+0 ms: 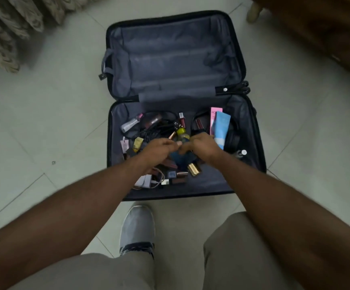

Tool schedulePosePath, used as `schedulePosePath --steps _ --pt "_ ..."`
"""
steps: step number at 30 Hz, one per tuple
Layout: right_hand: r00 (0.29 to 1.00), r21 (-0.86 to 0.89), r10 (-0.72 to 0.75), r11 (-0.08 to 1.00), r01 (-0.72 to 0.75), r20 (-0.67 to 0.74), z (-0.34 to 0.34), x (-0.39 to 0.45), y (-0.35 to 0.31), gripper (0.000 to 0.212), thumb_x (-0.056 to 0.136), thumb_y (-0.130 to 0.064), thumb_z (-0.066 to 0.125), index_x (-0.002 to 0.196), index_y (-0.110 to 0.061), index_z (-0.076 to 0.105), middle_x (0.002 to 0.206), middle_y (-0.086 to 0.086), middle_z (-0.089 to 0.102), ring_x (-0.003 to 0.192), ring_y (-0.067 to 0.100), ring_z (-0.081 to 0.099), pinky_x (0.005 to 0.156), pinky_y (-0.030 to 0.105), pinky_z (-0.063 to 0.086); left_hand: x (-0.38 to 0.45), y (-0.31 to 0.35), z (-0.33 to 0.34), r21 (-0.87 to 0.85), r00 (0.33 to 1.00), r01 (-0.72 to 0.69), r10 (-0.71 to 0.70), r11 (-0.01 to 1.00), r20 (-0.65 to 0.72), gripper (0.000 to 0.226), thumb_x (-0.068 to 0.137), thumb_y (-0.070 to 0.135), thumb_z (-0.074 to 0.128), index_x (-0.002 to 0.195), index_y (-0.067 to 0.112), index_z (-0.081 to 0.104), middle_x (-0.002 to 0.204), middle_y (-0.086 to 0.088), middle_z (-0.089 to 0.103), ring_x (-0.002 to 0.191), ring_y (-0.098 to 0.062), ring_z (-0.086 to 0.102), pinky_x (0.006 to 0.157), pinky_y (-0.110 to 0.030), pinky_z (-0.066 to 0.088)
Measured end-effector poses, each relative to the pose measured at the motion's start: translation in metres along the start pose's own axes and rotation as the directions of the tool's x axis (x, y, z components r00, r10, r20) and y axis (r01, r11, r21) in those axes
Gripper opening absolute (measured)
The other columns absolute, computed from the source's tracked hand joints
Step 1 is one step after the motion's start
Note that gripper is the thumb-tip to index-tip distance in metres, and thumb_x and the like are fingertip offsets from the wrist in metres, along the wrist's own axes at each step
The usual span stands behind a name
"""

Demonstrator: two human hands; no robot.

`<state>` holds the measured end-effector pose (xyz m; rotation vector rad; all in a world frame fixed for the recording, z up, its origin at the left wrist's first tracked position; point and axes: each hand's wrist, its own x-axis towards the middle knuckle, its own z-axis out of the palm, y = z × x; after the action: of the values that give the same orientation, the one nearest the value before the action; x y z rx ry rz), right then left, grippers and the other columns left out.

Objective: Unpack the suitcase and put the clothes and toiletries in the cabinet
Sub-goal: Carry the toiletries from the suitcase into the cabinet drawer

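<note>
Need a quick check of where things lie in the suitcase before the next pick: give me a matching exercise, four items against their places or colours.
Items:
1. light blue tube
2. gold-capped bottle
3. white charger
4. far half of the suitcase

Descriptions:
A. near-left corner of the pile, with a cable
B. holds nothing but its grey lining
C. right side, beside a pink box
D. just nearer the camera than the two hands

Pairs: 1-C, 2-D, 3-A, 4-B

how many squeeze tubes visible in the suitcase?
1: a light-blue tube at the right of the suitcase near half, beside a pink box. More may be hidden under the hands and clutter.
</note>
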<state>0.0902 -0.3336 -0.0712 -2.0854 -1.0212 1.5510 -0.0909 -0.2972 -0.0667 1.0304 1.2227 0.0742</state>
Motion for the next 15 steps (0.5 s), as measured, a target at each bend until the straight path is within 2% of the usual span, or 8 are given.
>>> schedulePosePath --steps 2,4,5,7,9,10,12,15 --pt "0.999 0.301 -0.007 0.953 -0.008 0.049 0.009 -0.001 -0.008 0.031 0.069 -0.027 0.082 0.078 0.002 0.073 0.076 0.011 0.069 0.071 0.023 0.064 0.071 0.036 0.049 0.000 0.001 0.001 -0.211 0.998 0.068 -0.065 0.975 0.020 0.071 0.073 0.074 0.076 0.119 0.020 0.074 0.127 -0.008 0.070 0.118 -0.032 0.067 0.093 -0.054 0.059" --pt "0.991 0.485 -0.061 0.874 -0.003 0.117 0.005 0.008 -0.017 0.025 0.081 -0.023 0.068 0.086 0.001 0.068 0.081 0.016 0.069 0.070 0.031 0.067 0.068 0.042 0.054 0.010 0.012 0.001 -0.373 0.998 0.050 -0.060 0.927 -0.016 0.080 0.066 0.076 0.079 0.121 0.018 0.073 0.121 -0.009 0.075 0.110 -0.031 0.072 0.092 -0.053 0.060" --pt "0.986 0.529 -0.061 0.848 -0.031 0.155 0.003 0.009 -0.023 0.021 0.087 -0.018 0.061 0.091 0.002 0.065 0.080 0.017 0.069 0.065 0.031 0.068 0.064 0.040 0.056 0.011 0.015 -0.002 -0.405 0.996 0.041 -0.067 0.913 -0.051 0.077 0.068 0.072 0.080 0.120 0.016 0.073 0.116 -0.010 0.077 0.105 -0.031 0.074 0.090 -0.049 0.061" --pt "0.992 0.499 -0.049 0.866 -0.016 0.117 0.000 0.012 -0.029 0.019 0.093 -0.008 0.053 0.092 0.008 0.064 0.075 0.019 0.067 0.058 0.031 0.067 0.055 0.036 0.057 0.011 0.014 -0.010 -0.374 0.991 0.024 -0.071 0.927 -0.113 0.073 0.068 0.067 0.084 0.119 0.015 0.073 0.113 -0.010 0.077 0.103 -0.032 0.074 0.084 -0.045 0.061" --pt "0.994 0.240 -0.091 0.965 0.102 -0.059 0.001 0.020 -0.023 0.023 0.092 -0.010 0.057 0.083 0.006 0.071 0.073 0.020 0.072 0.062 0.036 0.070 0.059 0.040 0.061 0.009 0.010 -0.013 -0.322 0.980 0.004 -0.067 0.947 -0.185 0.062 0.071 0.057 0.088 0.114 0.015 0.074 0.108 -0.008 0.079 0.101 -0.030 0.074 0.081 -0.042 0.058" --pt "0.973 -0.017 -0.162 0.987 0.161 -0.167 -0.001 0.024 -0.020 0.022 0.089 -0.014 0.061 0.080 -0.001 0.076 0.074 0.016 0.074 0.068 0.035 0.072 0.064 0.041 0.062 0.008 0.007 -0.014 -0.300 0.976 0.001 -0.066 0.954 -0.207 0.053 0.074 0.049 0.089 0.111 0.014 0.075 0.104 -0.007 0.079 0.099 -0.028 0.074 0.079 -0.041 0.057" --pt "0.902 -0.453 -0.279 0.885 0.108 -0.330 -0.007 0.030 -0.014 0.018 0.082 -0.020 0.063 0.085 -0.012 0.079 0.084 0.009 0.076 0.082 0.030 0.070 0.072 0.037 0.059 0.008 0.004 -0.016 -0.256 0.974 -0.004 -0.055 0.967 -0.222 0.041 0.078 0.038 0.088 0.108 0.013 0.076 0.099 -0.004 0.080 0.095 -0.023 0.075 0.078 -0.036 0.057" --pt "0.810 -0.566 -0.274 0.820 -0.085 -0.518 -0.022 0.036 -0.007 0.026 0.081 -0.019 0.062 0.105 -0.010 0.068 0.110 0.010 0.066 0.098 0.034 0.064 0.075 0.038 0.052 0.007 0.001 -0.015 -0.216 0.981 0.002 -0.045 0.976 -0.191 0.034 0.080 0.025 0.086 0.111 0.013 0.076 0.100 -0.004 0.079 0.086 -0.015 0.075 0.066 -0.027 0.055"
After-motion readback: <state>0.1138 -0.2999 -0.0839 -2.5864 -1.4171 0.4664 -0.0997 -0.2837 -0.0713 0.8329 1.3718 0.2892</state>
